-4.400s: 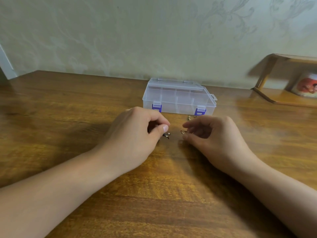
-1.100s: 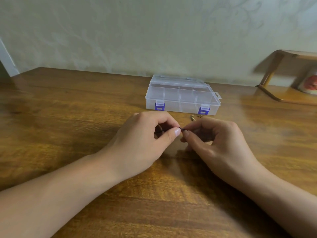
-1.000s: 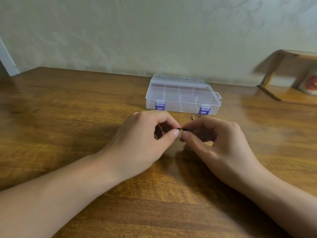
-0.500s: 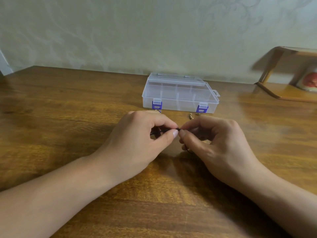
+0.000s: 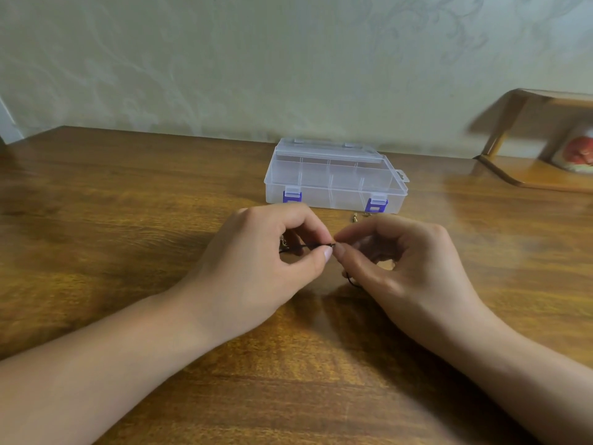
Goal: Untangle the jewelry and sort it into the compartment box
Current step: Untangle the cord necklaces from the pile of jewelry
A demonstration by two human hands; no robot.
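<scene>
A: Grip status?

B: Left hand (image 5: 256, 261) pinching a thin dark cord (image 5: 316, 246) between thumb and forefinger. Right hand (image 5: 401, 264) pinching the same cord just beside that pinch, thumb tips almost touching. Both held just above the wooden table (image 5: 128, 220).

A: Remainder of the jewelry?

B: Mostly hidden inside the two hands. A short dark loop hanging below the right thumb. A small gold-coloured clasp (image 5: 284, 242) showing behind the left fingers. Beyond the grip and slightly to the right, two small gold pieces (image 5: 355, 217) lying loose on the table, type too small to tell.

A: Box?

B: Clear compartment box (image 5: 335, 178) farther beyond the grip, near the wall. Lid down, both purple latches (image 5: 292, 196) apparently fastened. Compartments apparently empty through the plastic.

A: Step in hand?

B: Untangling, judged early. Nothing sorted yet.

A: Next move?

B: Probably easing the knot apart at the pinch point, gently, no hard pulling on so fine a cord. Then freeing one hand to undo the latches and raise the lid before any piece goes in.
</scene>
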